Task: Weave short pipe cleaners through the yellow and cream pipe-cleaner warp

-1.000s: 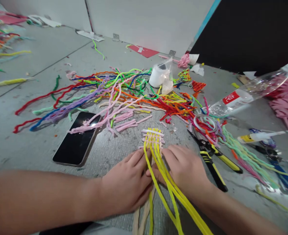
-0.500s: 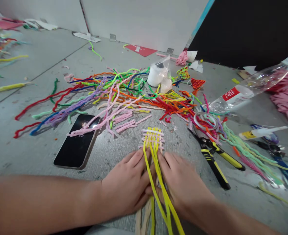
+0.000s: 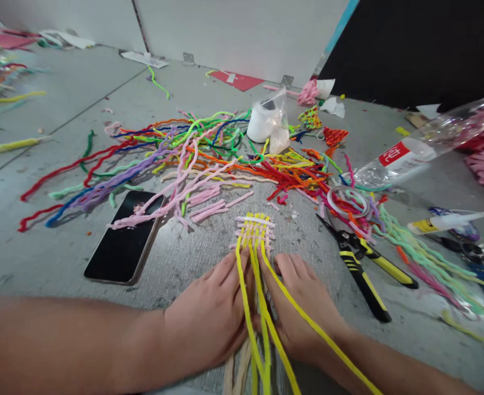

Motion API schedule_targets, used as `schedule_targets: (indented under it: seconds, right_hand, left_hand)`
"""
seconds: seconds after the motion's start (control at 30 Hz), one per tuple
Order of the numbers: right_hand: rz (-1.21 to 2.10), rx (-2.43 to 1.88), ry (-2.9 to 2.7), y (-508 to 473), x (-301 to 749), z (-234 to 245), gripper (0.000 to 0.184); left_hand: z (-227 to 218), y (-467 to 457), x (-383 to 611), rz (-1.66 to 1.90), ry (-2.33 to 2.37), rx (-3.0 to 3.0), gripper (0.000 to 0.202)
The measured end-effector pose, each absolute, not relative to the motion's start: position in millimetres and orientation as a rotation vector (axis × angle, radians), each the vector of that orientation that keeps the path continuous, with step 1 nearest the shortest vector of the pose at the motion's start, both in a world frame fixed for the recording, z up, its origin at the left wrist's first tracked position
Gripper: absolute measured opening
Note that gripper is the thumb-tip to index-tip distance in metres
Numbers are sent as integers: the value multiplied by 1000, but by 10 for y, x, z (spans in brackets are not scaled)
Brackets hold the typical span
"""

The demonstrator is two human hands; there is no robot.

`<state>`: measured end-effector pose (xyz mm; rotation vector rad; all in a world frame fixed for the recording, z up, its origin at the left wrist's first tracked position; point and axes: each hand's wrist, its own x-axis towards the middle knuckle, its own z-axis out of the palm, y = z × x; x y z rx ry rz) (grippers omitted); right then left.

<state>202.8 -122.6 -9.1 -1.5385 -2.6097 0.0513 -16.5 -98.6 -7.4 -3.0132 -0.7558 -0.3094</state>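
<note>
A small woven patch of yellow and pale pink pipe cleaners (image 3: 255, 230) lies flat on the table in front of me. Long yellow pipe cleaners (image 3: 266, 315) run from it toward me, over and between my hands; beige ones (image 3: 237, 365) trail below. My left hand (image 3: 213, 310) is closed at the patch's lower left edge, fingers together on the strands. Opposite it, my right hand (image 3: 302, 307) has curled fingers and grips at the lower right edge; one yellow strand crosses over its back. The fingertips of both hands are partly hidden beneath the strands.
A phone (image 3: 122, 241) lies left of my hands, pliers (image 3: 359, 258) to the right. Behind are a heap of coloured pipe cleaners (image 3: 176, 145), a white spool in plastic (image 3: 262, 123), a clear ring (image 3: 348, 201), a plastic bottle (image 3: 425, 145) and a glue bottle (image 3: 435, 224).
One yellow strand has swung rightward and now lies across my right hand, apart from the others. Both hands stay at the patch's lower edge. The view has shifted slightly.
</note>
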Motion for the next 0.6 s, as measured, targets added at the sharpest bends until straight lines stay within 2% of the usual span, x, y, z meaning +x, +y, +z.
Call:
schedule_targets:
  seconds: [0.07, 0.23, 0.47, 0.53, 0.6]
  right_hand:
    - [51, -1500, -2624, -1211, 2033, -87, 59]
    - [33, -1504, -2596, -1203, 2009, -109, 45]
    - [53, -1484, -2628, -1176, 2060, -39, 49]
    - [105, -1375, -2659, -1147, 2130, -12, 40]
    - [153, -1209, -2692, -1104, 2197, 7, 25]
  left_hand:
    - [-80, -982, -158, -316, -788, -3014, 73]
    - [-80, -971, -153, -354, -769, -2976, 73]
    - [-70, -952, -174, -304, -803, -2998, 66]
    - [-54, -925, -192, -319, -789, -3018, 59]
    - [-31, -876, -217, -355, -761, -3017, 40]
